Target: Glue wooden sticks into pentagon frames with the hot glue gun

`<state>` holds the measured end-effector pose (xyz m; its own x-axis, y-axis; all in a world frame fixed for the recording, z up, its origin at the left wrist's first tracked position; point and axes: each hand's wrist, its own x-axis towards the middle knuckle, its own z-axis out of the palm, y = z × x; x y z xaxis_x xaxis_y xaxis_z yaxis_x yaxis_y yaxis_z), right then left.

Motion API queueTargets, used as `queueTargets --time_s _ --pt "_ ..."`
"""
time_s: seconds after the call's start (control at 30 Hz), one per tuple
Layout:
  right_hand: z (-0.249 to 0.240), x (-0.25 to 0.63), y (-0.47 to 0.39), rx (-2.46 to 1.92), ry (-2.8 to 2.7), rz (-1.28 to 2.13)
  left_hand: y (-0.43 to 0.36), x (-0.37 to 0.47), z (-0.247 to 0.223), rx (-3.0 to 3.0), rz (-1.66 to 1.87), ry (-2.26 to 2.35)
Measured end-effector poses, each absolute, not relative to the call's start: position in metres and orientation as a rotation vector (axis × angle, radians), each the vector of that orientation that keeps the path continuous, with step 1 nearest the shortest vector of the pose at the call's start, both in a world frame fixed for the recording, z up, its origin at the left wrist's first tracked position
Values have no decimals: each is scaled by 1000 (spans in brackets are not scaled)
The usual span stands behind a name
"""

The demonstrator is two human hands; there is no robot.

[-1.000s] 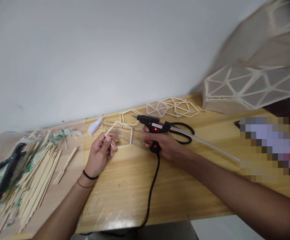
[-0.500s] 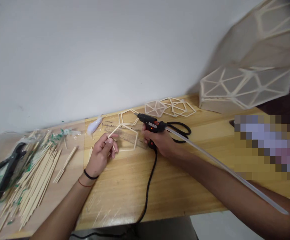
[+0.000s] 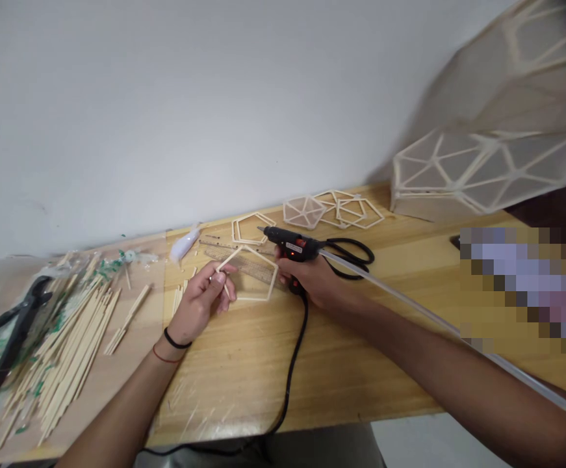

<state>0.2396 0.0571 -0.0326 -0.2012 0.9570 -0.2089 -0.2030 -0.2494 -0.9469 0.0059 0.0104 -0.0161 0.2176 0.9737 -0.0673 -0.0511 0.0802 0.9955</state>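
Between thumb and fingers, my left hand (image 3: 208, 290) pinches the left corner of a five-sided wooden stick frame (image 3: 273, 284), which is held above the table. My right hand (image 3: 307, 273) is wrapped round the handle of a black hot glue gun (image 3: 290, 242) with a small orange light lit. Its nozzle points left, above and behind the frame's top corner and apart from it. A long clear glue stick (image 3: 399, 286) sticks out of the gun's back over my right forearm. Under the frame lies a transparent ruler (image 3: 244, 263).
Loose wooden sticks (image 3: 75, 364) and a black tool (image 3: 17, 335) lie on plastic bags at left. More stick frames (image 3: 251, 229) and a covered panel (image 3: 305, 212) lie by the wall. Black-handled scissors (image 3: 355, 250) are behind the gun. A large panelled structure (image 3: 487, 169) stands right. The gun's cord (image 3: 292, 364) crosses the front edge.
The glue gun's nozzle has moved slightly left and down, away from the back frame. The held frame has shifted a little right and down, still pinched in my left hand.
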Motion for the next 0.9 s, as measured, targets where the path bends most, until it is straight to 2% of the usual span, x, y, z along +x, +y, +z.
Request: queueTargets --time_s 0.27,0.63,0.9 --pt "-31 239 58 -1138 -1040 1561 13 4 -11 1179 1135 1098" --pt "-28 237 57 -1037 -911 1756 12 4 -11 1181 1126 1072" --pt "-26 237 54 -986 -917 1743 12 3 -13 1178 1108 1035"
